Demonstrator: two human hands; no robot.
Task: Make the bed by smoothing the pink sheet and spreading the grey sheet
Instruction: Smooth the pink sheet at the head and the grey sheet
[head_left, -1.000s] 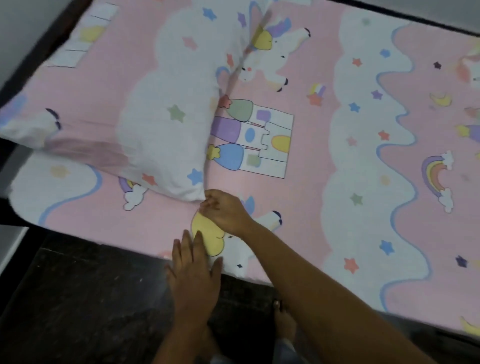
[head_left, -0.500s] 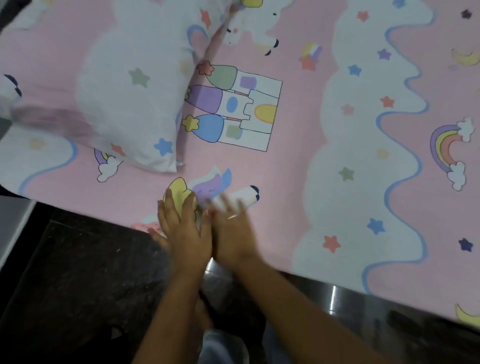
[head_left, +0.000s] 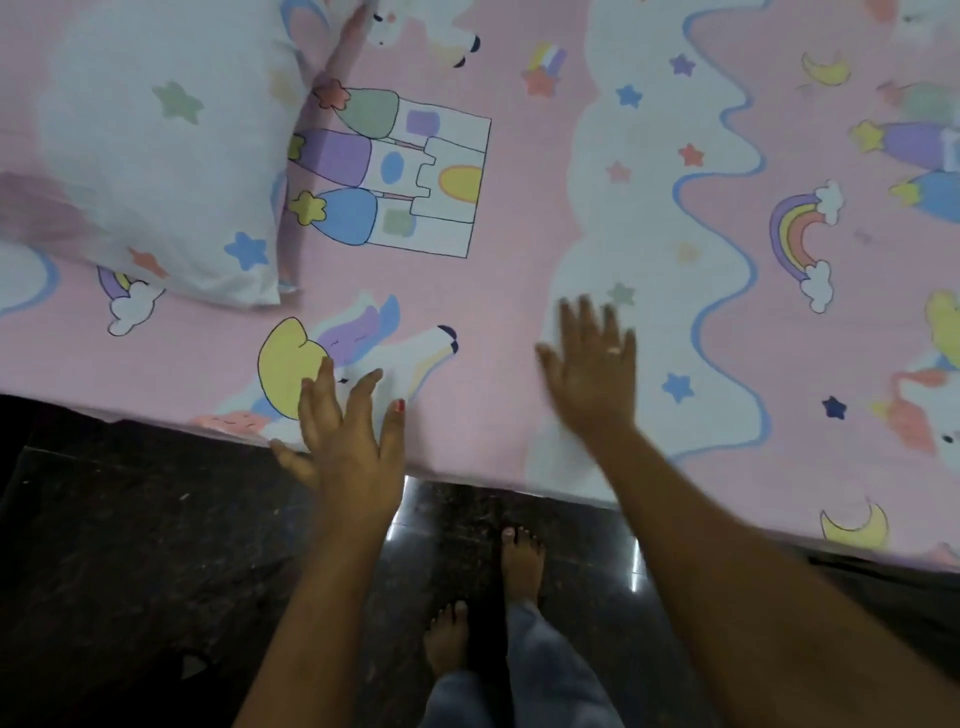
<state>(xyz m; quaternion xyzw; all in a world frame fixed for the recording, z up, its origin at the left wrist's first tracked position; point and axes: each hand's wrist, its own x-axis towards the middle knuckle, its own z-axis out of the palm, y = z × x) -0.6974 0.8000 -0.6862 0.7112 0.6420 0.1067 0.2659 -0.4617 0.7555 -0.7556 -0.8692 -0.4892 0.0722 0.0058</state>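
Pink sheet (head_left: 519, 291) lies flat over the bed. Its visible span runs left to right, and the near edge slants down toward the right. It extends past the frame on three sides.

Left hand (head_left: 348, 447): palm down on the sheet's near edge, fingers straight and spread, gripping nothing.

Right hand (head_left: 592, 379): palm down further in on the white wavy band, fingers splayed, blurred. Both arms reach forward.

Pillow (head_left: 156, 156) lies on the sheet, upper left. Bare feet (head_left: 522, 556) stand on dark floor (head_left: 130, 545).
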